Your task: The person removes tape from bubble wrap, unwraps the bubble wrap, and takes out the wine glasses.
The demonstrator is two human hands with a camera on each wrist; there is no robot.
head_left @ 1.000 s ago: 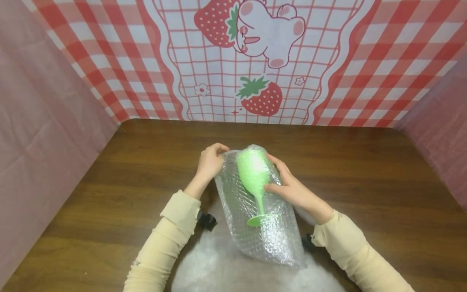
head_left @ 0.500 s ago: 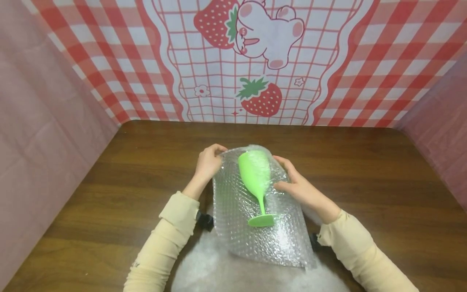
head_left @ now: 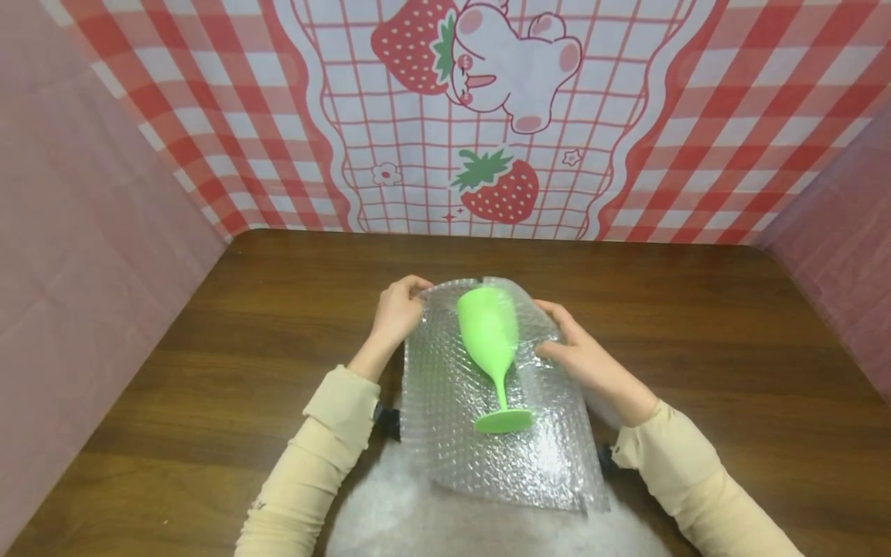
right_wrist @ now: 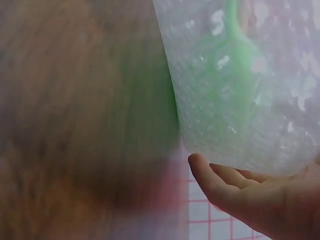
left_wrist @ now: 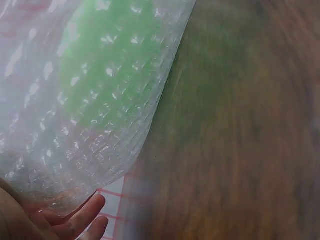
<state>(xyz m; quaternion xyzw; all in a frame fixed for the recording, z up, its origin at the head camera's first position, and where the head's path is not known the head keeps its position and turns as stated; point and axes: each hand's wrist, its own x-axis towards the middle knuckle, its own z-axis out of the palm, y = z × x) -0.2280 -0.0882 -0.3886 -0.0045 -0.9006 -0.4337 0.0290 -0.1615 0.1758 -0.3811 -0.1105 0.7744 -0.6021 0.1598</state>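
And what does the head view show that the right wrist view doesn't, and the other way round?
Only the head view: the flat round foot of the bright green stemmed goblet, and two cream fabric sleeves.

Only the right wrist view: a blurred green tint on the brown wooden table.

Both: the goblet's stem, the clear bubble wrap, the bare right hand, the table and the red-and-white grid-printed cloth.

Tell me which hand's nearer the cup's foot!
The right hand: it's above and right of the foot in the head view; the left hand is farther, at the upper left of the bubble wrap.
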